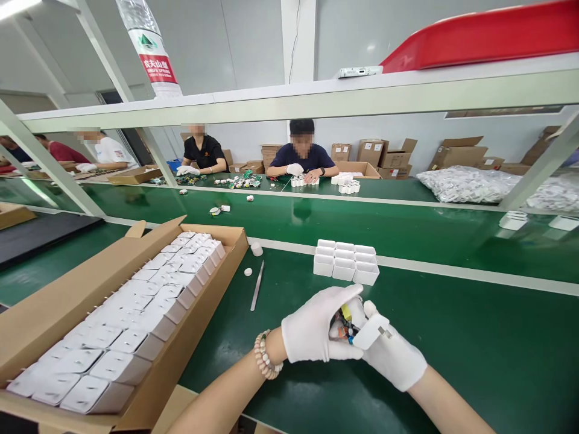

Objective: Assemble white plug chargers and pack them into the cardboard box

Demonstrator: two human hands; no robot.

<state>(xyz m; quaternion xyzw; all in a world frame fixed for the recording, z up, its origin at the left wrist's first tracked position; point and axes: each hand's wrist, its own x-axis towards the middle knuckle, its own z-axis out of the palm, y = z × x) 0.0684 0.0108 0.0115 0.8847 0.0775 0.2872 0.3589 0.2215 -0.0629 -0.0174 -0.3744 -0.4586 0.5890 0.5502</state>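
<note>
My left hand (314, 325), in a white glove with a bead bracelet at the wrist, is closed around a small circuit board (347, 325) with yellow, orange and blue parts. My right hand (395, 358), also gloved, grips a white plastic end plate (371, 331) with small metal pieces on its face. Plate and board are held close together; whether they are joined I cannot tell. Just beyond my hands, several open-topped white housings (344, 262) stand side by side in a block. Metal tweezers (257, 286) lie to the left, near a small white cap (248, 272).
A long cardboard box (217, 295) at the left holds rows of white pronged adapters (136, 339). A white roll (256, 249) stands by its corner. Overhead runs a shelf (253, 107) with a water bottle (151, 51) and a red bin (488, 39). Co-workers sit across the green conveyor (398, 223).
</note>
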